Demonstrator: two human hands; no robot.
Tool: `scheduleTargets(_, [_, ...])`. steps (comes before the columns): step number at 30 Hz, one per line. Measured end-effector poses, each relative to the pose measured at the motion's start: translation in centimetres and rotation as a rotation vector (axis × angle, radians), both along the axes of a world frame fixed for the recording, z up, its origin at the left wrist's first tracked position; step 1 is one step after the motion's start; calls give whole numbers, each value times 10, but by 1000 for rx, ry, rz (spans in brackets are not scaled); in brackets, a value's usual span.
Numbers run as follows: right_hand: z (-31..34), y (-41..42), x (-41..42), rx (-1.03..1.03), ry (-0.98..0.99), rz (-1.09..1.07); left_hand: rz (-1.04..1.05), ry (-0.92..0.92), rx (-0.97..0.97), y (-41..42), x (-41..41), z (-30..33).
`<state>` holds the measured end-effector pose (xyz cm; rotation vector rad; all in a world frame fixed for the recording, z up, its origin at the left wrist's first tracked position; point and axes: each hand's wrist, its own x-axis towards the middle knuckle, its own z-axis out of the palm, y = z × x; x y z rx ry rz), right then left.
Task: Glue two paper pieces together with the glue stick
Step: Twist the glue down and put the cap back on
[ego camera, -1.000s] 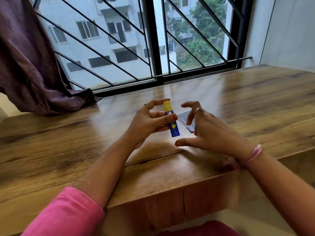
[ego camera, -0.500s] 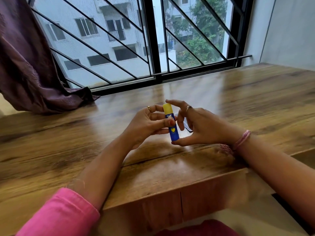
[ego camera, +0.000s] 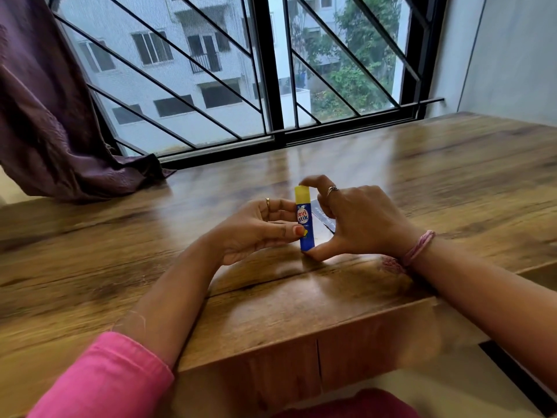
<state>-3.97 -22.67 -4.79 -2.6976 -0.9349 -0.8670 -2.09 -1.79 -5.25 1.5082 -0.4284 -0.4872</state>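
Glue stick [ego camera: 304,220], blue with a yellow cap, stands upright above the wooden table [ego camera: 452,182], held between both hands. The left hand [ego camera: 256,230] clamps its blue barrel, thumb across the front and fingers behind. The right hand [ego camera: 358,221] spans it end to end: a fingertip touches the cap's top and the thumb sits under the base, the other fingers curled apart. Behind the right hand a dark paper piece [ego camera: 324,217] lies flat on the table, mostly hidden by that hand. A purple curtain [ego camera: 45,116] drapes onto the table's far left, below the barred window [ego camera: 271,70].
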Motion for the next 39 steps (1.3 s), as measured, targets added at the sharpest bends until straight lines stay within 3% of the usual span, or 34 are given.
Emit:
scheduleTargets(9, [-2, 1, 3, 26, -7, 24, -8, 33, -33, 0, 2, -5])
scheduleTargets(12, [-6, -2, 5, 46, 42, 60, 68, -80, 0, -2, 2, -5])
scheduleTargets(17, [-8, -18, 12, 293, 133, 57, 380, -308, 42, 7, 9, -6])
scheduleTargets(21, [-10, -32, 11, 86, 93, -187, 567, -391, 153, 14, 20, -10])
scheduleTargets(25, [-15, -34, 6, -51, 144, -282, 659, -402, 204, 18, 28, -14])
scheduleTargets(39, [-23, -10, -2, -249, 238, -65, 642, -379, 349, 17, 38, -20])
